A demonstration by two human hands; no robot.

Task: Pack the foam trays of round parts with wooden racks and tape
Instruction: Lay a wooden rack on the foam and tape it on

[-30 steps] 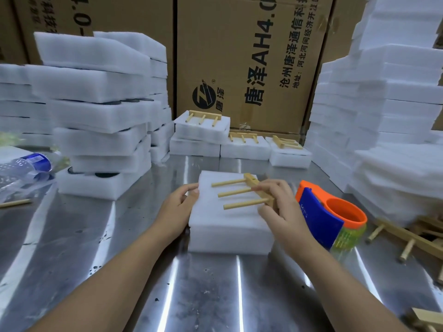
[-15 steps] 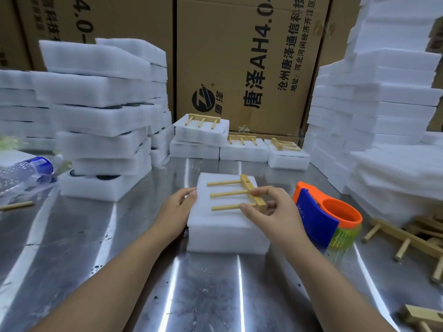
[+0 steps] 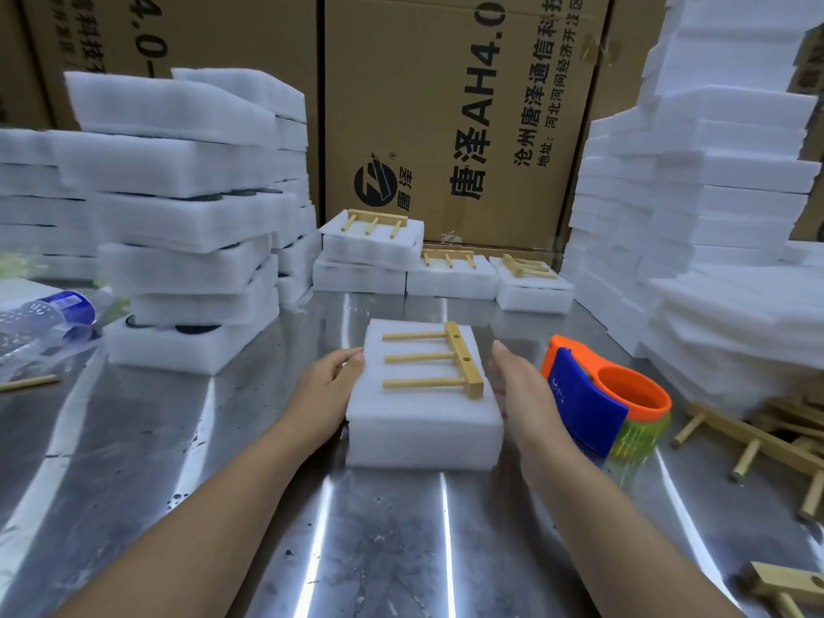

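- The left hand (image 3: 332, 385) lies flat against the left side of a white, rectangular two-layer foam tray block (image 3: 423, 421). Its fingers are nearly straight and its thumb tip sits at the block's upper edge.
- The right hand (image 3: 517, 388) stands edge-up just beside the block's right side, fingers straight and together, gripping nothing. Whether the palm actually touches the foam cannot be told.
- The block sits between the two hands on the shiny steel table (image 3: 178, 483).
- A pale wooden rack with one crossbar and three pegs (image 3: 434, 361) lies flat on top of the block. The crossbar is toward the right hand and the pegs point toward the left hand. Neither hand touches it.
- Just right of the right hand stands an orange and blue tape dispenser (image 3: 597, 403).
- Further right lie loose wooden racks (image 3: 758, 443).
- Beyond the hands, small foam packs topped with racks (image 3: 370, 243) sit in front of a brown printed cardboard box (image 3: 446, 104).
- Tall stacks of white foam trays stand beyond the left hand (image 3: 178, 216) and beyond the right hand (image 3: 713, 207).
- Far to the left lies a clear plastic bottle with a blue label (image 3: 44, 318).
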